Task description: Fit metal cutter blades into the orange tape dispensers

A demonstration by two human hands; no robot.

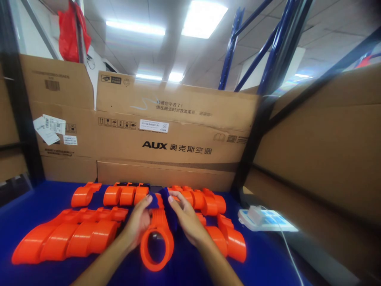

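Note:
In front of me, an orange plastic part point(145, 248) hangs with its large round ring down and its narrow neck up. My left hand point(139, 220) is closed at the neck's left side, thumb against a blue piece point(154, 201) lying across the top. On the other side my right hand point(185, 214) pinches a dark blue, cloth-like piece point(170, 210) that hangs beside the neck. How the blue pieces join the orange part cannot be made out. Both hands are above the blue table surface point(125, 272).
Similar orange parts point(79, 238) lie in rows to the left, with several more point(236, 242) to the right. A white power strip point(282, 222) with a plug and cable sits at the right edge. Cardboard panels point(178, 135) and dark rack posts point(253, 131) enclose the back and sides.

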